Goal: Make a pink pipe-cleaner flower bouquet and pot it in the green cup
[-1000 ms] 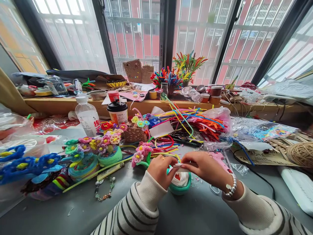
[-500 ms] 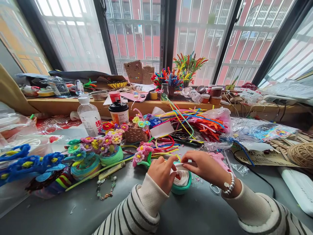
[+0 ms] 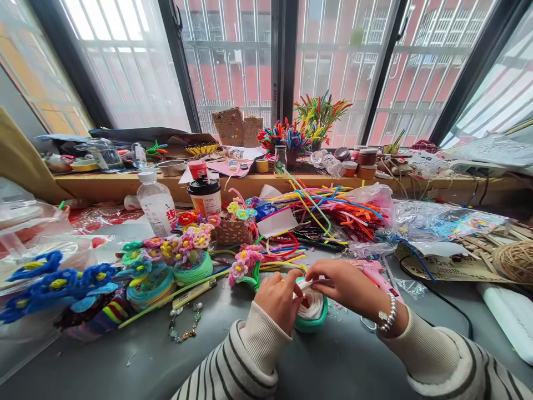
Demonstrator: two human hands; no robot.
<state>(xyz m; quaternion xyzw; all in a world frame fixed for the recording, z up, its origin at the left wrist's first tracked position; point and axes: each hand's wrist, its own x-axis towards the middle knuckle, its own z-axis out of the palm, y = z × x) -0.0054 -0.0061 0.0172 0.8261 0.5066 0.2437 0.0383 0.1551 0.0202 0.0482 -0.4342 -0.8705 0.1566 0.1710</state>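
A small round teal-green pot point(image 3: 313, 323) stands on the grey table in front of me. White, soft-looking material point(image 3: 317, 306) is coiled inside it, with a reddish-brown patch at its middle. My left hand point(image 3: 278, 300) is at the pot's left rim, fingers bent and pinched on a strip of the white material. From the upper right, my right hand point(image 3: 341, 286) reaches over the far rim with thumb and fingers closed on the same white strip. The fingers partly hide the strip and the pot's back edge.
Pipe-cleaner flowers point(image 3: 245, 265) and several flower pots lie left. A bead bracelet point(image 3: 185, 328) and a yellowish stick point(image 3: 195, 293) are nearby. Behind lies a pipe-cleaner bundle point(image 3: 353, 208); right are a pink glue gun point(image 3: 377, 275), scissor handles point(image 3: 368, 324) and twine point(image 3: 514, 261).
The view has shifted slightly. Both hands stay at the pot; the white strip stretched between them now sits lower, closer against the coiled material.
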